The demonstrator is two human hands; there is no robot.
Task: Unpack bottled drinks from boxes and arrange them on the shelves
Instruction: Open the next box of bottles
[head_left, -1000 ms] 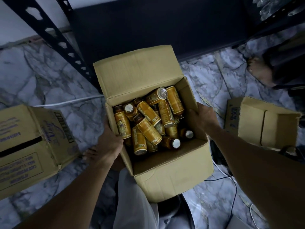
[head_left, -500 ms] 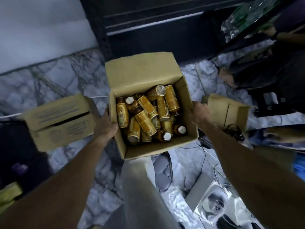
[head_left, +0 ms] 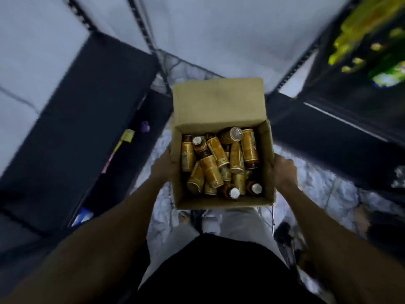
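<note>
Head view: open brown cardboard box [head_left: 221,202], on grey marble floor [head_left: 317,183] a second ago, now raised beside black metal shelf [head_left: 87,128]; amber gold-labelled bottles [head_left: 215,170] jumbled inside; right hand [head_left: 282,172] fingers curl round right wall; left hand [head_left: 163,165] supports left wall, finger curl hidden; shelving likely next.

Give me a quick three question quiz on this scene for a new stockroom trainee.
1. True or false: the bottles stand upright in neat rows in the cardboard box.
2. How many hands grip the box? A) none B) one C) two
3. Fill in: the box's top is ____ (open or sealed).
Key: 1 false, they lie jumbled. 2 C, left hand and right hand. 3 open.
</note>
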